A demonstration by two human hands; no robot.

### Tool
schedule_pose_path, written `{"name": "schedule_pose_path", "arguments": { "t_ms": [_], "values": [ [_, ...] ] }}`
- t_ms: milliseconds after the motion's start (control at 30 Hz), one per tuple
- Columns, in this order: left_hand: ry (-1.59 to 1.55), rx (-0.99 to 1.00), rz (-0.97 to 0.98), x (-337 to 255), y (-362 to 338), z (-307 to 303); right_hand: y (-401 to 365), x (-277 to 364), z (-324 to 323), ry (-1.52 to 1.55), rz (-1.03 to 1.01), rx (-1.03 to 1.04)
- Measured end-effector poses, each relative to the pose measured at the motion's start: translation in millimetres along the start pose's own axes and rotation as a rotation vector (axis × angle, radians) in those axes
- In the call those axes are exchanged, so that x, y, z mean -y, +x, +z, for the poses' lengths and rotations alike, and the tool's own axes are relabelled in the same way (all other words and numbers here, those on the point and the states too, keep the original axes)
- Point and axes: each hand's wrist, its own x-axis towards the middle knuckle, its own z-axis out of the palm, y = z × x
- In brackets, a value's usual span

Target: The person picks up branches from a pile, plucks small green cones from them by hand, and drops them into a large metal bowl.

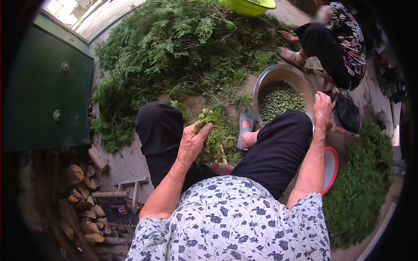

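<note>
My left hand [191, 142] is closed on a small sprig of evergreen [206, 117] with pale green cones, thumb and fingers pinching it above the ground between my knees. Beside the right rim of a metal basin [311, 87] is my right hand [322, 109], its fingers curled; I cannot make out what, if anything, is in them. Many small green cones [281, 102] lie inside the basin, which stands beyond my right knee. Loose evergreen clippings [216, 141] lie on the ground below my left hand.
A large heap of evergreen branches [170, 48] spreads ahead, with a yellow-green tub [250, 6] behind it. Another person [333, 52] sits at the upper right. More greenery [359, 195] and a red-rimmed basin [331, 169] are on the right; split firewood [85, 200] is stacked at left.
</note>
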Motion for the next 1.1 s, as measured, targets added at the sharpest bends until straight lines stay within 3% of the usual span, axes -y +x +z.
{"name": "schedule_pose_path", "arguments": {
  "t_ms": [67, 133, 200, 267, 300, 400, 467, 533, 667, 700, 800, 867, 900, 967, 1100],
  "values": [
    [0.126, -0.012, 0.238, -8, -2, 3, -7, 35, -15, 0.020, 0.021, -0.061],
    [0.176, -0.003, 0.318, -8, 0, 8, -20, 91, -33, 0.571, 0.143, 0.146],
    [0.155, 0.033, 0.343, -9, -1, 12, -40, 137, -33, 0.904, 0.046, 0.425],
    [0.211, 0.052, 0.358, -5, 1, 12, -64, 174, -33, 1.012, -0.110, 0.685],
    [0.233, 0.077, 0.411, -2, 2, 11, -74, 187, -26, 0.999, -0.337, 0.668],
    [0.248, 0.097, 0.461, 0, 0, 11, -95, 209, -8, 1.060, -0.468, 0.771],
    [0.238, 0.091, 0.462, 0, -1, 10, -104, 214, 3, 1.109, -0.496, 0.796],
    [0.229, 0.156, 0.330, 1, -1, 7, -107, 213, 9, 1.095, -0.546, 0.775],
    [0.252, 0.160, 0.325, 8, 0, 7, -112, 215, 8, 1.051, -0.602, 0.699],
    [0.315, 0.128, 0.409, 5, -1, 9, -114, 216, 7, 1.051, -0.600, 0.699],
    [0.417, 0.091, 0.516, 4, -2, 8, -123, 219, 6, 1.038, -0.465, 0.658],
    [0.458, 0.087, 0.537, 4, -3, 9, -130, 218, 11, 1.166, -0.216, 0.731],
    [0.393, 0.074, 0.597, 4, -4, 10, -130, 216, 10, 1.166, -0.215, 0.731],
    [0.328, 0.065, 0.655, 6, -3, 11, -131, 210, 10, 1.446, 0.409, 1.131],
    [0.431, 0.017, 0.694, 5, -2, 12, -131, 208, 11, 1.542, 0.435, 1.109]
  ]
}}
